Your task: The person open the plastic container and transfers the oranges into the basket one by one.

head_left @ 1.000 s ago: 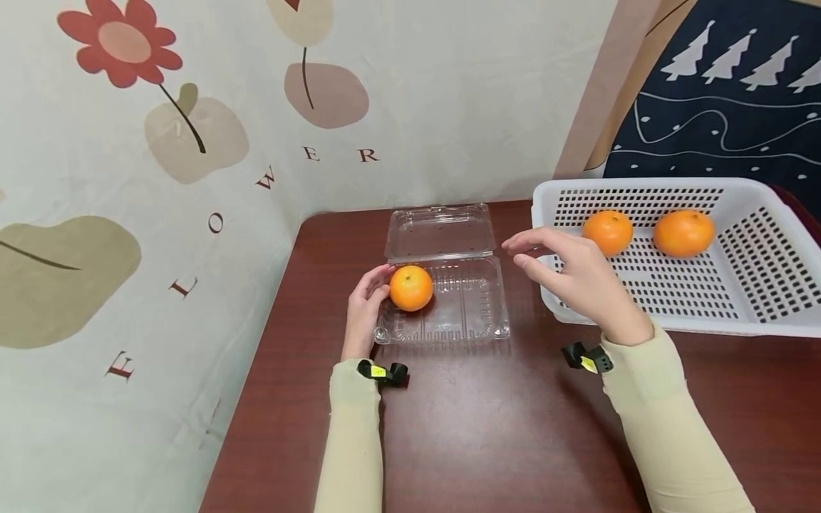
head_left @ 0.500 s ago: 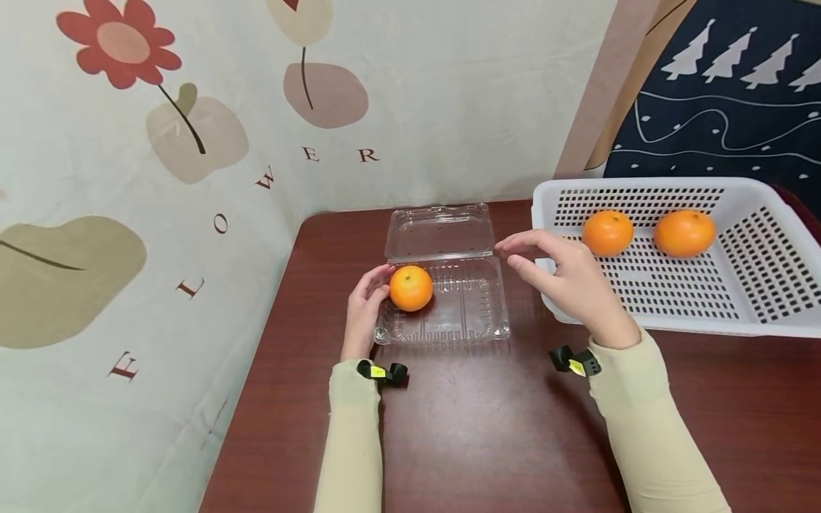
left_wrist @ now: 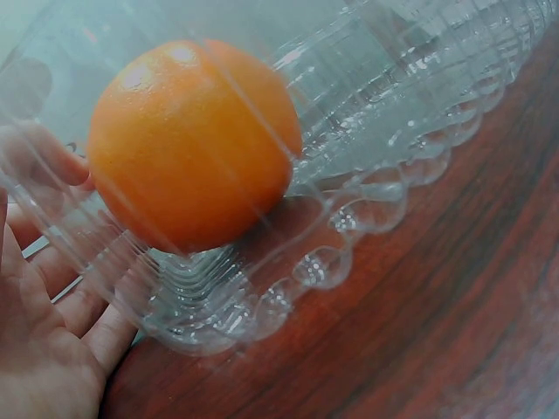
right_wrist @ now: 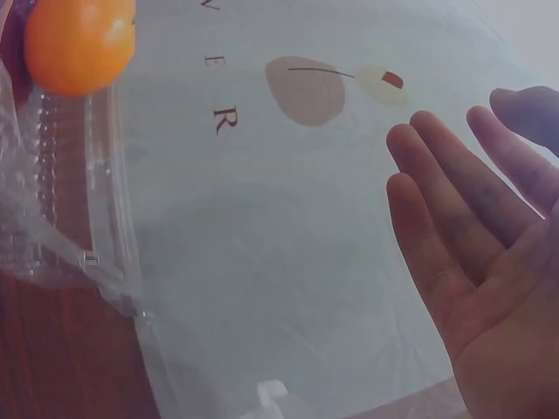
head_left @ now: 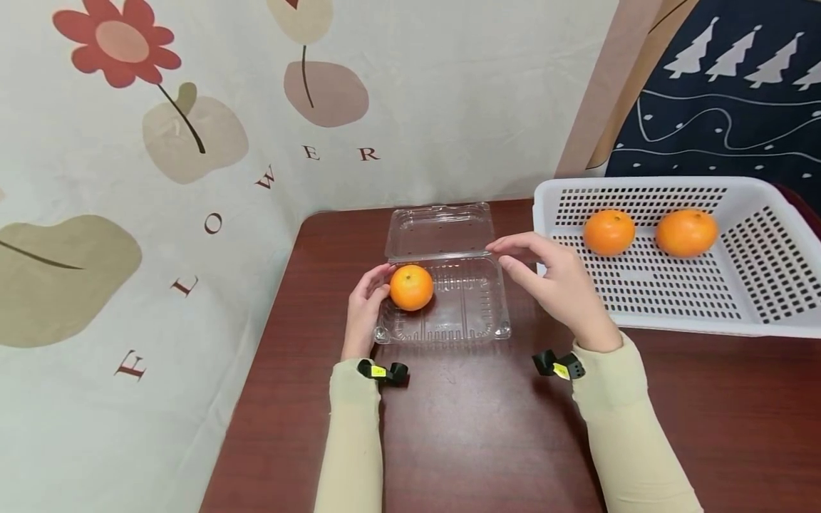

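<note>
A clear plastic clamshell container lies on the table with its lid folded back towards the wall. One orange rests in its left part, touching or close to my left thumb. My left hand holds the container's left side, thumb over the rim beside the orange; the left wrist view shows the other fingers along the outer wall. At the right end of the hinge, my right hand hovers with thumb and fingers apart and nothing between them, its fingertips close to the container's back right corner.
A white slotted plastic basket stands on the right, holding two more oranges. The dark red wooden table meets a wall covering printed with flowers and letters just behind the lid.
My right hand has moved left from beside the basket to the container's right hinge corner. The left hand, orange and container have stayed in place.
</note>
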### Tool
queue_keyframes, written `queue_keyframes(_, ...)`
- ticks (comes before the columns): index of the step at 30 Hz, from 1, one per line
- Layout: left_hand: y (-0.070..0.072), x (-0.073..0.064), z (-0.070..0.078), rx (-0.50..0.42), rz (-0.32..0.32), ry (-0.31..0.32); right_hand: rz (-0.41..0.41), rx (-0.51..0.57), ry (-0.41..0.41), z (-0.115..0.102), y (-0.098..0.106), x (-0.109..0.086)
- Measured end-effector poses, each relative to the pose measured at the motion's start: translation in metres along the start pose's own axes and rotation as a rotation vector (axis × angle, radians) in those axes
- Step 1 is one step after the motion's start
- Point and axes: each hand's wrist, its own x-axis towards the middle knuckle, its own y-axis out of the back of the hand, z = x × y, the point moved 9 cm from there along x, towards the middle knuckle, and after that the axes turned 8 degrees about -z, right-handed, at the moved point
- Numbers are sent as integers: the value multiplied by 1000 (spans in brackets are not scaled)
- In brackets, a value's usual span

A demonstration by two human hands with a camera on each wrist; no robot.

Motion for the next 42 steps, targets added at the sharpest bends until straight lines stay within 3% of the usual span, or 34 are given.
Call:
queue_keyframes(6, -3, -2, 5, 9, -3, -2, 5, 45, -6, 1, -5, 1)
queue_keyframes(13, 1, 1, -5, 0, -3, -17, 8, 96, -21, 3, -10, 3)
queue_keyframes(22, -1, -2, 5, 23, -2, 0, -4, 122, -31, 22, -20, 2)
queue_keyframes(27, -2, -2, 5, 18, -3, -5, -14, 76, -3, 38, -30, 2)
queue_keyframes(42, -2, -2, 7, 13, -4, 4, -56, 49, -9, 41, -53, 6)
